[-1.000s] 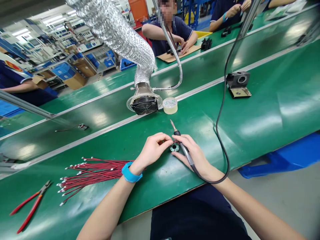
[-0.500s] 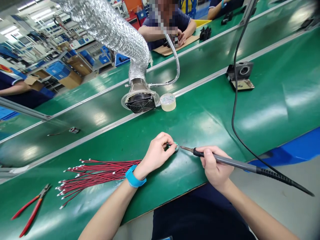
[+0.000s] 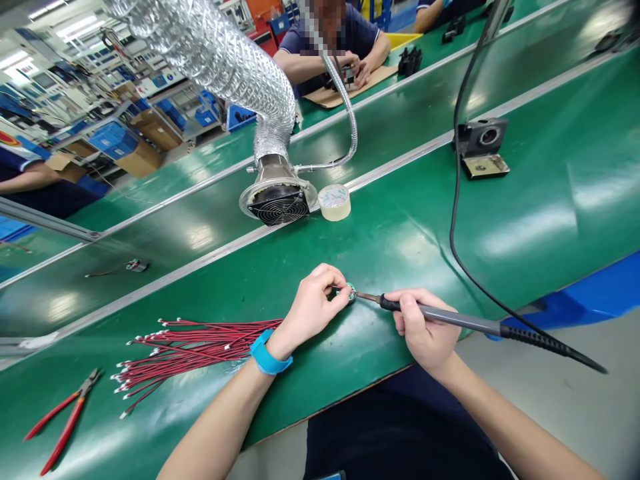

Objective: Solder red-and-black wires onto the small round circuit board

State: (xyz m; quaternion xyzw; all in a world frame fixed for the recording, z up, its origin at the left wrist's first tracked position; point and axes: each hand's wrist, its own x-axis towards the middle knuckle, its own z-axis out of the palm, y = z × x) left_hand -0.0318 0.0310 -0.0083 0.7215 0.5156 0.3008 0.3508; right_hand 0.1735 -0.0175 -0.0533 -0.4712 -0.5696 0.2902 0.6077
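Note:
My left hand [image 3: 320, 300], with a blue wrist band [image 3: 270, 353], is closed in a pinch. At its fingertips is a small round part with a green board [image 3: 351, 292]; a bit of wire shows by the fingers, and the rest is hidden. My right hand [image 3: 427, 327] is closed around a soldering iron [image 3: 455, 318], held like a pen. The iron's tip meets the near face of the round part, or is very close to it. Left of my left hand, a bundle of red-and-black wires [image 3: 200, 350] with white connectors lies on the green mat [image 3: 400, 253].
Red-handled pliers [image 3: 70, 417] lie at the left. Behind my hands are a fume extractor [image 3: 280, 200], a tape roll [image 3: 335, 203] and a soldering iron stand [image 3: 484, 148]. The iron's black cable [image 3: 455, 220] hangs at the right. A co-worker [image 3: 330, 53] sits across the bench.
My right hand has moved the soldering iron a little to the left, so its tip is now at the round part. The cable has swung left. My left hand has stayed put.

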